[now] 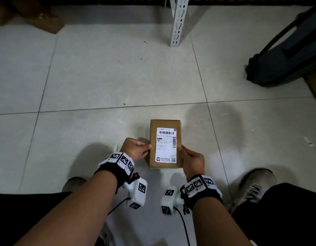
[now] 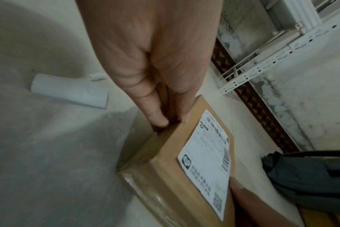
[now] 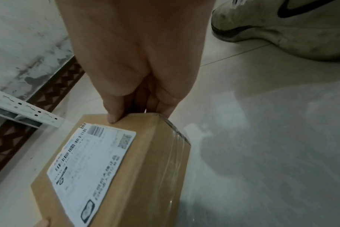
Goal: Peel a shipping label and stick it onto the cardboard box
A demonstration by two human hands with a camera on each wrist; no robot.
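Note:
A small brown cardboard box [image 1: 153, 139] lies lengthwise on the tiled floor in front of me. A white shipping label [image 1: 166, 145] with barcodes lies flat on its top face. My left hand [image 1: 146, 149] grips the box's left edge, thumb on top and fingers down the side [image 2: 165, 121]. On the right edge my right hand [image 1: 186, 154] holds it the same way [image 3: 126, 118]. The wrist views show the box [image 2: 165, 161] [image 3: 145, 169] taped at its near end and the label [image 2: 208, 161] [image 3: 91, 156]. Whether the box rests on the floor or is just lifted, I cannot tell.
A curled white strip of paper [image 2: 68, 92] lies on the floor left of the box. A white slotted shelf post [image 1: 176, 22] stands ahead, a dark bag [image 1: 286, 55] at the right, brown cardboard [image 1: 38, 18] at the far left. My shoes [image 1: 254, 183] [image 1: 73, 183] flank the box.

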